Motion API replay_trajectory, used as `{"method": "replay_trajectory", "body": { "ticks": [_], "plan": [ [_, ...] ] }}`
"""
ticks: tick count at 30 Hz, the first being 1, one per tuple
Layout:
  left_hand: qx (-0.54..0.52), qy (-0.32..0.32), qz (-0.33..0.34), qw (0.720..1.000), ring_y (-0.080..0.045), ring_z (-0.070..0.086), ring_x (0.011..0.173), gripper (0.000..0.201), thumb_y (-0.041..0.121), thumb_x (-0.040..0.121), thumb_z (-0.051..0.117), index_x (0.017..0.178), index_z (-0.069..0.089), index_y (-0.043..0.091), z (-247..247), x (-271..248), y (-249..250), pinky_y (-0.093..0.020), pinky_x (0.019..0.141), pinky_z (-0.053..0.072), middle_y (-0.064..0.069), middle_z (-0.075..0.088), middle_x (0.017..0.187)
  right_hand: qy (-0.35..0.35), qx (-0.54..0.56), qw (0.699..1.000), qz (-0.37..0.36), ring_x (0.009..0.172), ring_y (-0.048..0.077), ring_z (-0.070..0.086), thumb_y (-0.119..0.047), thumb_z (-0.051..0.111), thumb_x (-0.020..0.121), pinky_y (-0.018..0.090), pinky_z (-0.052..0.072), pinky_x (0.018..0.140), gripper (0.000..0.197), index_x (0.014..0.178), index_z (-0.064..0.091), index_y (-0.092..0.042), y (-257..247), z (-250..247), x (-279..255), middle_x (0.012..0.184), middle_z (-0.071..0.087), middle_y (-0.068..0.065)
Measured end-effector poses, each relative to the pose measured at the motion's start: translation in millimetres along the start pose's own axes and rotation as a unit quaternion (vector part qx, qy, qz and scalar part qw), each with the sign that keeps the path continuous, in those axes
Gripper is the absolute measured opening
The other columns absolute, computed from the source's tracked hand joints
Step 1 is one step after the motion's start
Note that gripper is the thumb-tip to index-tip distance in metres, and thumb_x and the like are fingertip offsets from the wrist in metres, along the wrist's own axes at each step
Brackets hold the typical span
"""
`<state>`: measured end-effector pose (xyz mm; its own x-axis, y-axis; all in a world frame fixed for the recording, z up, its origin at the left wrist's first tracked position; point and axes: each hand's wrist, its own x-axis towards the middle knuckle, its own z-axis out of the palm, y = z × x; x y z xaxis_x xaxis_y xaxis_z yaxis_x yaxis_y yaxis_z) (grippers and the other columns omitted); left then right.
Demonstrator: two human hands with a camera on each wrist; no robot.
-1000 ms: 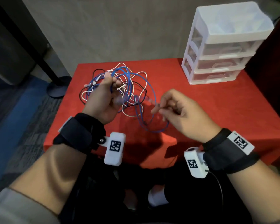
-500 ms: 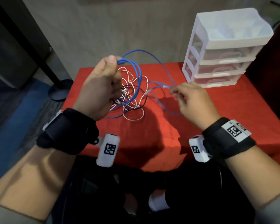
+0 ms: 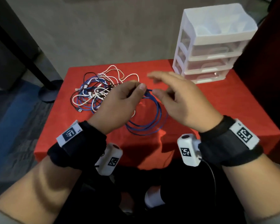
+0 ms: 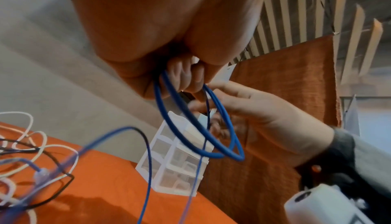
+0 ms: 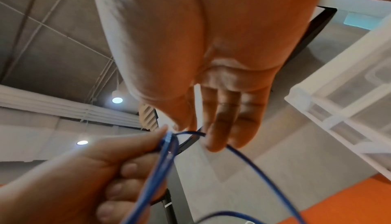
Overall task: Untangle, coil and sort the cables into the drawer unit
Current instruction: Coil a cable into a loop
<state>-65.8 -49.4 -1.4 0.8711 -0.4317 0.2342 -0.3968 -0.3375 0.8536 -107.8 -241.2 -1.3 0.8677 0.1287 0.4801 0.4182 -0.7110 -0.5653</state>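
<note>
My left hand (image 3: 140,88) pinches the top of a blue cable (image 3: 145,125) that hangs from it in a few round loops over the red table (image 3: 208,110). In the left wrist view its fingers (image 4: 186,78) curl round the blue loops (image 4: 224,144). My right hand (image 3: 158,83) hovers just right of the pinch with straight, spread fingers. In the right wrist view a blue strand (image 5: 249,160) runs past its fingertips (image 5: 213,144) while the left hand (image 5: 118,169) grips the bundle. A tangle of white, black and blue cables (image 3: 97,91) lies at the table's back left.
The white drawer unit (image 3: 213,46) with three clear drawers, all shut, stands at the table's back right corner. A black stand base (image 3: 49,91) sits on the floor left of the table. Bare red cloth lies in front of and right of my hands.
The left hand has come down from its raised position, and the blue cable now hangs from it in round loops apart from the tangle. The right hand has let go and spread its fingers.
</note>
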Motion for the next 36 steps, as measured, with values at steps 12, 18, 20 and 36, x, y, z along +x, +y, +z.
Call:
{"method": "replay_trajectory", "body": {
  "ticks": [12, 18, 20, 36],
  "plan": [
    [-0.055, -0.03, -0.053, 0.997, -0.011, 0.03, 0.052, 0.038, 0.035, 0.109, 0.044, 0.084, 0.069, 0.02, -5, -8, -8, -0.026, 0.047, 0.028, 0.008, 0.037, 0.06, 0.059, 0.002, 0.997, 0.052, 0.076, 0.004, 0.048, -0.013, 0.055, 0.101, 0.015, 0.037, 0.072, 0.017, 0.086, 0.064, -0.011, 4, 2, -4, 0.079, 0.057, -0.009],
    [-0.122, 0.05, -0.08, 0.988, -0.008, 0.035, 0.043, 0.04, 0.042, 0.105, 0.045, 0.083, 0.062, 0.014, 4, -4, -12, -0.034, 0.047, 0.036, 0.01, 0.036, 0.054, 0.009, 0.17, 0.978, 0.124, 0.065, 0.007, 0.043, -0.027, 0.061, 0.1, 0.03, 0.037, 0.063, 0.02, 0.089, 0.062, -0.011, -1, 13, -19, 0.068, 0.048, -0.01],
    [-0.17, 0.086, -0.095, 0.977, -0.01, 0.029, 0.046, 0.038, 0.049, 0.101, 0.047, 0.079, 0.06, 0.021, 6, -5, -13, -0.026, 0.049, 0.027, 0.01, 0.033, 0.055, -0.048, 0.199, 0.968, 0.146, 0.065, 0.021, 0.044, -0.042, 0.065, 0.095, 0.039, 0.039, 0.062, 0.026, 0.097, 0.063, -0.016, -6, 22, -26, 0.072, 0.052, 0.002],
    [-0.193, 0.151, -0.149, 0.958, -0.015, 0.054, 0.072, 0.04, 0.039, 0.108, 0.041, 0.084, 0.061, 0.014, 23, -25, -14, -0.026, 0.066, 0.043, -0.003, 0.059, 0.073, -0.001, 0.357, 0.906, 0.227, 0.051, 0.005, 0.044, -0.02, 0.036, 0.111, 0.028, 0.047, 0.057, 0.031, 0.09, 0.057, -0.01, -21, 35, -19, 0.066, 0.045, 0.0]
  ]
}}
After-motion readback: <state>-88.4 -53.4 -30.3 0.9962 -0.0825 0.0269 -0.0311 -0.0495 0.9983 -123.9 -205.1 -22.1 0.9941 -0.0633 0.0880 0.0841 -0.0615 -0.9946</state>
